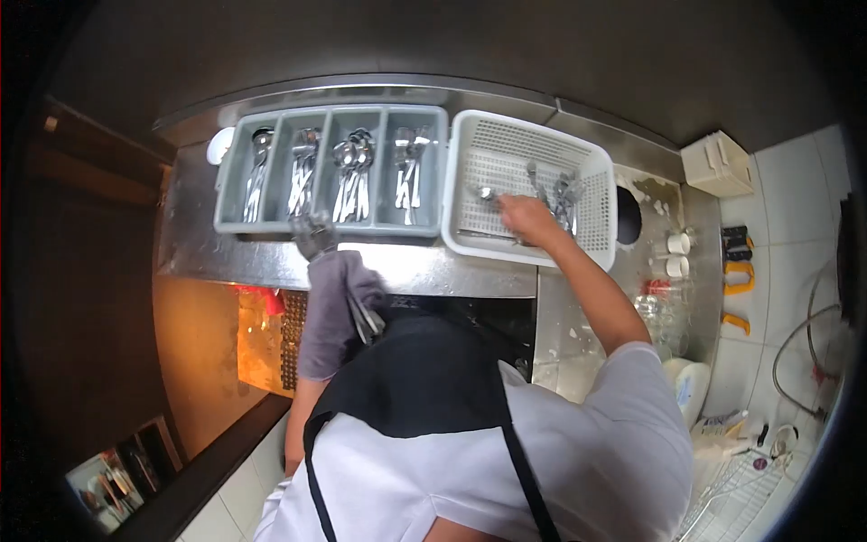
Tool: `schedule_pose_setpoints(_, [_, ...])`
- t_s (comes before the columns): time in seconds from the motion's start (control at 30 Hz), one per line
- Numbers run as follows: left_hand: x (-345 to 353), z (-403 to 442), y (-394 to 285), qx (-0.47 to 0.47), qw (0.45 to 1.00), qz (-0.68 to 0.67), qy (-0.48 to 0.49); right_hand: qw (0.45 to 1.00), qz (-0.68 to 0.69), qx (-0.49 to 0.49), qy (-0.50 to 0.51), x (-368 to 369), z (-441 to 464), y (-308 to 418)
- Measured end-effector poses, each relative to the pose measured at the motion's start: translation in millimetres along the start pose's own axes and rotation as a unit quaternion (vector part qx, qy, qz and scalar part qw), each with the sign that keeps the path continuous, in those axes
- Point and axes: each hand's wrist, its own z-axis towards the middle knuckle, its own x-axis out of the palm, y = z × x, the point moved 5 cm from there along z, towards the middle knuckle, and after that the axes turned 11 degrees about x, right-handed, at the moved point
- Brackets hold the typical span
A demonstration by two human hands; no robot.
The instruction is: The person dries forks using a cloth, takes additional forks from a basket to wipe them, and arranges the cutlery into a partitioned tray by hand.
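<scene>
My left hand [339, 280] is wrapped in a grey-purple cloth [330, 316] and closed on a bunch of cutlery [312, 237]. The heads, which look like forks, stick out at the top, and the handles come out below the cloth. It is in front of a grey cutlery tray [330, 232] with compartments of sorted cutlery, among them spoons [354, 172]. Inside a white perforated basket [528, 135], my right hand [531, 219] is closed, with a spoon [486, 192] showing at its fingertips. More loose cutlery [564, 199] lies at the basket's right side.
Both containers stand side by side on a steel counter [424, 271] against a wall. To the right are white cups [675, 255], several clear glasses [664, 316] and a white box [718, 164]. A white round object [220, 145] sits left of the tray.
</scene>
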Motion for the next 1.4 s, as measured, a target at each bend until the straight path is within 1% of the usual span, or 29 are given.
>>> schedule_pose_setpoints(0.03, [5.6,2.1,-6.0,0.013,0.999,0.041,-0.004,0.999,0.018,0.033,-0.029,-1.6,2.5,-0.6])
schedule_pose_setpoints(0.1, [2.2,6.2,-3.8,-0.007,0.999,0.04,0.026,0.99,0.032,0.08,-0.109,-36.1,5.5,26.6])
schedule_pose_setpoints(0.13, [-7.5,17.0,19.6,-0.046,0.995,-0.06,0.058,0.982,0.037,0.11,-0.149,-61.4,0.8,41.1])
schedule_pose_setpoints(0.17, [-17.3,27.6,42.8,-0.093,0.98,-0.153,0.085,0.976,0.11,0.137,-0.13,-79.0,-3.0,60.4])
schedule_pose_setpoints(0.23, [1.9,30.7,44.7,-0.111,0.975,-0.174,0.08,0.941,0.25,0.203,-0.1,-100.4,-12.0,110.3])
schedule_pose_setpoints(0.3, [28.7,27.6,40.7,-0.125,0.973,-0.181,0.064,0.908,0.374,0.187,-0.026,-93.9,-21.2,152.2])
schedule_pose_setpoints(0.33, [42.7,22.4,39.0,-0.133,0.972,-0.184,0.055,0.863,0.466,0.195,0.005,-90.4,-22.8,176.6])
schedule_pose_setpoints(0.37, [54.9,16.4,37.8,-0.142,0.971,-0.186,0.043,0.856,0.477,0.197,0.047,-91.1,-22.8,199.4])
schedule_pose_setpoints(0.4, [62.6,12.6,37.3,-0.149,0.971,-0.184,0.032,0.896,0.413,0.16,0.024,-81.3,-20.6,207.3])
schedule_pose_setpoints(0.47, [65.3,10.2,39.8,-0.157,0.975,-0.155,0.024,0.91,0.381,0.146,-0.077,-108.2,-22.2,210.6])
schedule_pose_setpoints(0.5, [63.1,9.0,41.8,-0.156,0.978,-0.134,0.027,0.915,0.345,0.165,-0.125,-111.3,-22.8,193.9])
schedule_pose_setpoints(0.53, [43.7,20.7,52.1,-0.139,0.986,-0.054,0.069,0.918,0.307,0.183,-0.171,-113.1,-22.8,168.6])
schedule_pose_setpoints(0.57, [24.2,32.2,62.3,-0.118,0.987,0.026,0.108,0.928,0.247,0.207,-0.185,-113.8,-24.6,144.0])
schedule_pose_setpoints(0.6, [-0.2,44.3,79.4,-0.096,0.979,0.105,0.147,0.951,0.135,0.226,-0.164,-98.2,-26.7,110.1])
schedule_pose_setpoints(0.63, [-5.9,42.0,81.3,-0.068,0.978,0.117,0.156,0.96,0.022,0.243,-0.138,-76.4,-30.8,73.9])
schedule_pose_setpoints(0.67, [-11.6,39.5,83.1,-0.04,0.977,0.13,0.164,0.957,-0.028,0.289,-0.011,-46.6,-35.3,35.8])
schedule_pose_setpoints(0.7, [1.7,30.0,67.2,-0.09,0.984,0.093,0.126,0.934,-0.077,0.327,0.117,-20.1,-43.9,6.0])
schedule_pose_setpoints(0.73, [8.9,24.0,59.1,-0.138,0.985,0.056,0.086,0.932,-0.079,0.333,0.123,-8.7,-48.8,-9.0])
schedule_pose_setpoints(0.77, [11.3,24.6,56.4,-0.127,0.984,0.067,0.102,0.929,-0.08,0.337,0.129,-2.7,-50.8,-18.1])
schedule_pose_setpoints(0.87, [-11.8,43.8,65.2,-0.063,0.959,0.21,0.182,0.926,-0.029,0.331,0.18,-6.1,-48.3,-29.4])
schedule_pose_setpoints(0.9, [-19.7,47.6,72.2,-0.065,0.971,0.181,0.146,0.925,-0.033,0.324,0.194,-6.7,-47.6,-32.5])
schedule_pose_setpoints(0.97, [-19.5,47.9,61.7,0.022,0.936,0.289,0.2,0.932,-0.054,0.291,0.208,0.1,-45.3,-33.8])
schedule_pose_setpoints(1.03, [-17.4,43.7,54.6,0.066,0.914,0.352,0.193,0.945,-0.09,0.24,0.204,8.5,-43.3,-30.0])
schedule_pose_setpoints(1.13, [-7.9,31.9,38.4,0.068,0.927,0.342,0.135,0.941,-0.093,0.244,0.216,4.8,-34.1,-15.4])
schedule_pose_setpoints(1.17, [-15.7,34.3,38.5,0.069,0.937,0.312,0.143,0.953,-0.116,0.204,0.193,9.2,-32.6,-16.7])
schedule_pose_setpoints(1.23, [-20.9,29.4,38.8,0.022,0.987,0.136,0.084,0.969,-0.159,0.123,0.144,15.9,-32.0,-22.4])
schedule_pose_setpoints(1.33, [-23.0,20.9,40.1,-0.031,0.996,0.065,-0.06,0.99,-0.117,0.082,-0.002,-0.5,-18.0,-33.4])
schedule_pose_setpoints(1.37, [-4.4,11.1,25.8,-0.009,0.992,0.079,-0.098,0.988,-0.099,0.095,-0.074,-10.7,-12.6,-38.2])
schedule_pose_setpoints(1.4, [-25.3,19.3,33.2,0.068,0.969,0.236,-0.041,0.98,-0.108,0.141,-0.094,-16.1,-8.7,-47.0])
